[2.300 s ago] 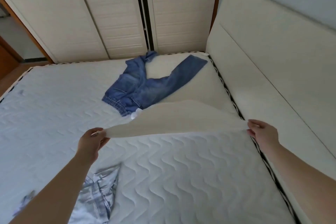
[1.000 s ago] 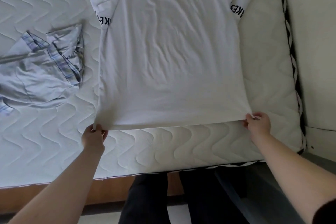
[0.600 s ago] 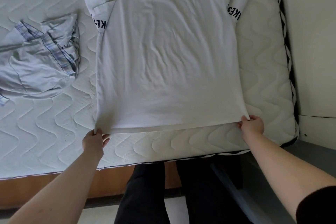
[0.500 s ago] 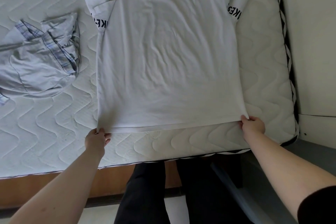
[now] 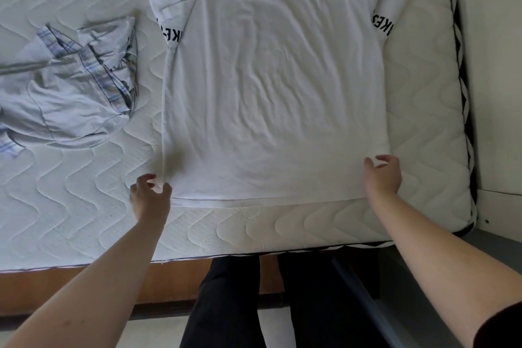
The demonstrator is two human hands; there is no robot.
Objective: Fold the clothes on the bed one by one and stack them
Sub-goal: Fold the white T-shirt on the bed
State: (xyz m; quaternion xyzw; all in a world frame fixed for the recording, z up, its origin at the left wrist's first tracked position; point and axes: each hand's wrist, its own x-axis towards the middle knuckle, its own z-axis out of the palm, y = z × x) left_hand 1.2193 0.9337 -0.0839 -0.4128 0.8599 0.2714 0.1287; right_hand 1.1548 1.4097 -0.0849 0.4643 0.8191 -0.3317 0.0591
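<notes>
On quilted mattress (image 5: 84,206), white T-shirt (image 5: 271,79) flat, hem corners beside loosely curled fingers (image 5: 148,178)

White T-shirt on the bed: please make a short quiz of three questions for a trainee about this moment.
1. True or false: the white T-shirt lies spread flat on the mattress.
2. Which garment lies to the left of the T-shirt?
A. blue jeans
B. a crumpled light blue shirt
C. a black sweater
3. Fill in: the left hand and the right hand are both at the T-shirt's ____ corners, near the person.

Key
1. True; the body lies flat, with some wrinkles.
2. B, the light blue shirt with plaid trim.
3. bottom (hem). The fingers look loosely curled; whether they hold the cloth is not clear.
</notes>
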